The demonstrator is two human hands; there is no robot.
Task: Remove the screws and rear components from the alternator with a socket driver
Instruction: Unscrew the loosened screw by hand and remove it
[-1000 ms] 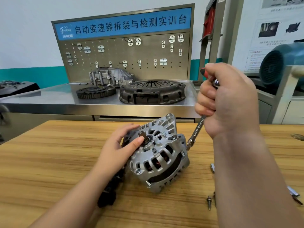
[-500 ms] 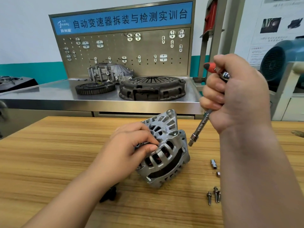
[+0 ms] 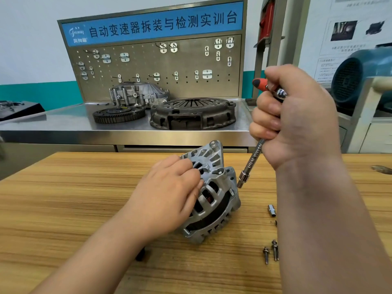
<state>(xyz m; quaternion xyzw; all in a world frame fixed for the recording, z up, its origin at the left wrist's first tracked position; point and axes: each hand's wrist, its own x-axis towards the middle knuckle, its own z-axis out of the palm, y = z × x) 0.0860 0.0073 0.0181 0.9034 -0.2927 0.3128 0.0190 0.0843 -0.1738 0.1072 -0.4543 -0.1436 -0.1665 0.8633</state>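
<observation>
On wooden table (image 3: 63,209), gripped alternator (image 3: 216,200) with curled left hand (image 3: 167,198); clutched socket driver (image 3: 253,160) in right hand (image 3: 297,117), tip just beside housing.

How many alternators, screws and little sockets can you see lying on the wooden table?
Alternator: 1
Screws: 2
Socket: 1
Total: 4, not counting a small piece half hidden by the arm.

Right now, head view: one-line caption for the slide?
Left hand holds the alternator on the wooden table; right hand grips the socket driver, tip beside the housing; loose screws nearby.
</observation>
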